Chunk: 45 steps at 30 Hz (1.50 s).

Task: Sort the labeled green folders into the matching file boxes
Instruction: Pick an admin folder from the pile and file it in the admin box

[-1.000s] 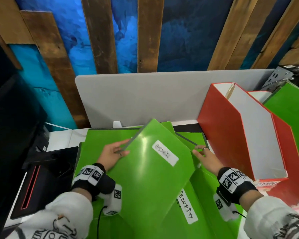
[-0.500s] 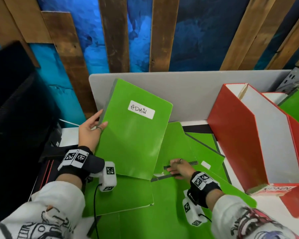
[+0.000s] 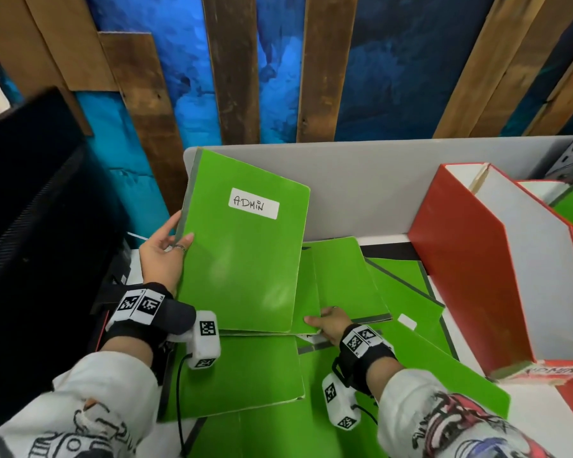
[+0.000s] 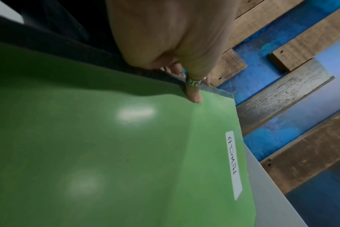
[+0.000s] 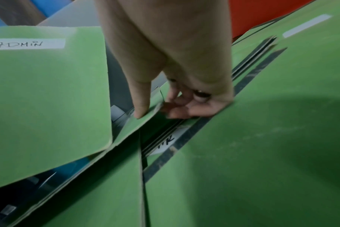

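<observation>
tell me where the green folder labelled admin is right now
In the head view, the green card folder labelled ADMIN is left of centre, raised above the desk pile, its spine pinched by the left hand, before the grey divider panel.

The left hand [image 3: 161, 256] holds the ADMIN folder [image 3: 242, 252] tilted up by its left edge, thumb on the front cover; the right hand [image 3: 328, 322] pinches the near corner of a second green folder [image 3: 344, 279] lying on the pile of folders [image 3: 245, 375]; the red ADMIN file box [image 3: 470, 259] stands at the right on the surface [image 3: 536, 411].
</observation>
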Each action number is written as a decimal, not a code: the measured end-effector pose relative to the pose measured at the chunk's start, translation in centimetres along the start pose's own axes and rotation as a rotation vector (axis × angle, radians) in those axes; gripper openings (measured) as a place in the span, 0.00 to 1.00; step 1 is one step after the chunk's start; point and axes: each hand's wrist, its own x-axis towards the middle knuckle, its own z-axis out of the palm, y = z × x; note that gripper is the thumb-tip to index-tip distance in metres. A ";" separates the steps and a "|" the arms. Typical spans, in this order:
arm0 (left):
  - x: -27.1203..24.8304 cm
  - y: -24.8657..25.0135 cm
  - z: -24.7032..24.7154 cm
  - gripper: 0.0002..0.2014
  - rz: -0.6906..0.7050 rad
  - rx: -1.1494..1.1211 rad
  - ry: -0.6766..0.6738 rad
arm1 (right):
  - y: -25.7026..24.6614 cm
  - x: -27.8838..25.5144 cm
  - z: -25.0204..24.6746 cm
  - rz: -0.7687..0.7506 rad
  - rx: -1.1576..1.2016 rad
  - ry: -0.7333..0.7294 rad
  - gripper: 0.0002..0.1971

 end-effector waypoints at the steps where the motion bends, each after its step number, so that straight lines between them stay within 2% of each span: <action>1: 0.1 -0.1 0.0 0.27 -0.002 -0.007 0.005 | -0.1 -0.1 0.1 -0.003 0.042 -0.016 0.36; 5: 0.5 -0.1 0.2 0.27 0.009 -0.032 0.040 | -0.5 -1.1 0.0 0.043 0.305 -0.060 0.28; 8: 1.0 0.4 0.7 0.26 0.030 -0.085 0.080 | -0.3 -1.7 -1.5 0.005 0.429 -0.016 0.27; 13: 1.2 1.4 2.2 0.27 0.057 -0.115 0.093 | 1.0 -2.4 -8.0 -0.080 0.487 0.194 0.21; 16: 1.1 1.4 3.0 0.26 0.061 -0.118 0.097 | 2.1 -2.7 -12.7 -0.077 0.539 0.197 0.19; 21: 1.0 0.7 3.8 0.26 0.043 -0.112 0.101 | 4.2 -4.2 -19.4 -0.013 0.402 0.153 0.19; 25: 0.3 0.5 4.7 0.26 0.047 -0.111 0.125 | 5.2 -5.4 -22.2 0.029 0.225 0.104 0.19; 37: -2.0 0.0 6.7 0.26 -0.010 -0.126 0.129 | 4.7 -7.5 -22.8 0.070 -0.042 0.005 0.16; 45: -2.6 1.0 6.8 0.25 0.062 -0.132 0.218 | 3.5 -9.1 -23.6 -0.011 -0.065 -0.059 0.12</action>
